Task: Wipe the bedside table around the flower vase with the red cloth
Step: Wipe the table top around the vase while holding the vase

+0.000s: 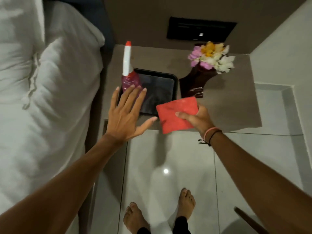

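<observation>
My right hand [197,119] grips a folded red cloth [177,113] above the front edge of the grey-brown bedside table [233,105]. A dark wooden vase [194,83] with pink, white and yellow flowers [211,56] stands toward the back right of the table, just beyond the cloth. My left hand [125,115] is spread flat with fingers apart, holding nothing. Its fingertips reach the lower part of a pink spray bottle [130,81] with a white and red nozzle, on the table's left side.
A black tray [174,81] lies on the table between bottle and vase. A bed with white pillows [42,81] runs along the left. A black wall panel [200,30] sits behind the table. White wall at right, glossy tiled floor [168,166] and my bare feet below.
</observation>
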The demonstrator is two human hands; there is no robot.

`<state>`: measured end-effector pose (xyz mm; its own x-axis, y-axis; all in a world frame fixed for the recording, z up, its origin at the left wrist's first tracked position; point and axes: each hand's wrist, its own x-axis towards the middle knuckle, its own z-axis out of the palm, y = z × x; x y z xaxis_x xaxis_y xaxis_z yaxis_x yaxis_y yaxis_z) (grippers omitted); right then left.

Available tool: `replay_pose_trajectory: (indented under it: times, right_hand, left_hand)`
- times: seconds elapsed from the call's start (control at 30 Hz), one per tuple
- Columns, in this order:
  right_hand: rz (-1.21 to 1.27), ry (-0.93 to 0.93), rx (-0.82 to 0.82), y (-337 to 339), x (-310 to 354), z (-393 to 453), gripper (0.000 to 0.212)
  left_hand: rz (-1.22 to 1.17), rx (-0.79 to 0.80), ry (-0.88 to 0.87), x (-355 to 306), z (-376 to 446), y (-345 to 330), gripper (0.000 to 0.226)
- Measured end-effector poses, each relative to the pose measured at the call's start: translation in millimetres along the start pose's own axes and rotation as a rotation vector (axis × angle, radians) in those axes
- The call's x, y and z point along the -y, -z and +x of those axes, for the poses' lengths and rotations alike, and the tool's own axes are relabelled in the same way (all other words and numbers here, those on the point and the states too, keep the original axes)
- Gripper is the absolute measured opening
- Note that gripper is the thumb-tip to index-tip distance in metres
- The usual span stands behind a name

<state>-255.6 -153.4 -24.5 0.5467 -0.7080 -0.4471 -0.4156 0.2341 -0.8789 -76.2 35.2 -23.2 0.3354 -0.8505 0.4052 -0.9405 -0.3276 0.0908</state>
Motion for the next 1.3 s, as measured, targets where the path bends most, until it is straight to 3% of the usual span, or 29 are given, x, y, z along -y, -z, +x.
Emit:
replay_pose_trajectory:
  times: [0.13, 0.27, 0.4, 0.57, 0.77, 0.9, 1.0, 1.07, 1.13, 1.2, 1.3]
  right_hand:
    - [0.593, -0.284, 0.025, 51, -21, -31, 0.036]
    - [0.927, -0.382, -0.013, 95, -36, -49, 0.032]
    - [1.050, -0.389, -0.094, 114, -51, -55, 0.046]
    - [1.134, -0.417, -0.222, 104, -56, -48, 0.022]
    - [1.203, -0.377, -0.357, 87, -51, -25, 0.034]
    - [1.134, -0.375, -0.433, 75, -32, -9, 0.040]
    - [1.017, -0.366, -0.566, 66, -12, 10, 0.040]
    - [0.870, -0.302, -0.682, 57, 6, 24, 0.028]
    - [0.713, -0.133, -0.773, 45, 27, 34, 0.033]
    - [0.407, 0.110, -0.795, 30, 40, 44, 0.059]
    - [-0.348, 0.299, -0.717, 11, 30, 71, 0.083]
  left_hand:
    - [-0.048, -0.020, -0.025, -52, 64, 4, 0.083]
    - [-0.034, -0.050, -0.086, -104, 120, 6, 0.074]
    - [-0.031, 0.036, -0.194, -135, 167, -1, 0.068]
    - [-0.017, 0.173, -0.308, -137, 203, -31, 0.078]
    - [0.061, 0.267, -0.339, -127, 210, -66, 0.072]
    - [0.036, 0.243, -0.353, -111, 234, -68, 0.055]
    - [-0.005, 0.353, -0.369, -99, 270, -65, 0.056]
    - [-0.052, 0.415, -0.364, -92, 293, -64, 0.055]
    - [-0.088, 0.459, -0.361, -85, 308, -65, 0.055]
    - [-0.099, 0.463, -0.370, -83, 314, -63, 0.062]
    - [-0.080, 0.417, -0.386, -83, 312, -65, 0.068]
